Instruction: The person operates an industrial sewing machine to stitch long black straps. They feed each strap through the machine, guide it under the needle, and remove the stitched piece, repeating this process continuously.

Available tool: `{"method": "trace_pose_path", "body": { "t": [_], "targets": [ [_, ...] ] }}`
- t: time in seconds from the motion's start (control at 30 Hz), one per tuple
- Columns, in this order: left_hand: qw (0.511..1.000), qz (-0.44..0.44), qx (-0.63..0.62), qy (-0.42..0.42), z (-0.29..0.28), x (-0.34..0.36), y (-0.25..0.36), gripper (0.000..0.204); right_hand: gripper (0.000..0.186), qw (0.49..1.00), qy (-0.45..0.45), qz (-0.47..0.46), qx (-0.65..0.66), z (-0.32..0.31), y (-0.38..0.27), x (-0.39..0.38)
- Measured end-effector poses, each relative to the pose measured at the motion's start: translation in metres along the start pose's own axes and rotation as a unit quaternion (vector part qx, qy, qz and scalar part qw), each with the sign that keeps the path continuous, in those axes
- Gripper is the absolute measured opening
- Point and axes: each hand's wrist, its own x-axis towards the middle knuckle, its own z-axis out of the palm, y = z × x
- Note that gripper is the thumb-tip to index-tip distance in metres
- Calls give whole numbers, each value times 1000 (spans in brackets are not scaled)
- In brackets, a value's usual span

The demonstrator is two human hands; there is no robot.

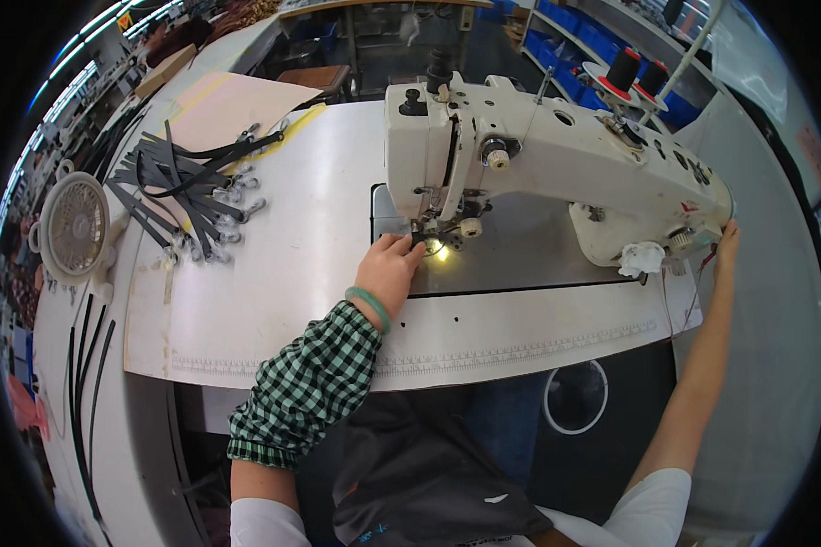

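A white sewing machine (538, 137) stands on the white table, its small lamp glowing beside the needle. My left hand (388, 275), under a green checked sleeve cover and a green bangle, is at the presser foot (421, 239). Its fingers are bent and pressed together; a small dark piece shows at the tips, too hidden to name. At the machine's right end my right hand (727, 246) grips the edge of the handwheel (730, 202), and most of those fingers are out of sight behind it. Left of the machine lies a heap of dark grey straps (178, 173) with metal clasps.
A round mesh-fronted fan (75, 226) stands at the left. Long black strips (91, 392) hang along the left side table. Thread cones (622, 71) rise behind the machine, near blue bins (602, 41). Pink sheet material (246, 98) lies at the table's back left.
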Motion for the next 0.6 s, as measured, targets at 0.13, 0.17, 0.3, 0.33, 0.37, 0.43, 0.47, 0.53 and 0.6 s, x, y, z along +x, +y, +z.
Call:
{"method": "trace_pose_path", "body": {
  "t": [0.13,0.17,0.3,0.33,0.37,0.43,0.47,0.53,0.6],
  "targets": [
    [1000,8,6,-4,0,4,2,24,46,996,58,-48,43,7,9,-4],
    [1000,7,5,-4,-1,4,2,23,46,989,101,-82,68,12,17,-8],
    [1000,-2,16,4,-1,3,1,21,48,984,117,-53,120,32,18,-21],
    [1000,-9,16,-4,-3,1,1,22,49,987,102,-36,117,35,16,-25],
    [1000,-16,14,-11,-5,0,0,22,50,989,89,-20,114,36,13,-26],
    [1000,-7,6,-19,-3,5,3,23,52,989,94,-47,101,15,26,-10],
    [1000,0,13,-26,-3,6,3,24,53,989,90,-57,97,11,29,-6],
    [999,15,23,-27,-1,8,3,25,55,992,90,-67,56,-2,28,8],
    [999,24,41,-21,-1,4,0,27,55,992,87,-96,11,2,13,11]
  ]
}}
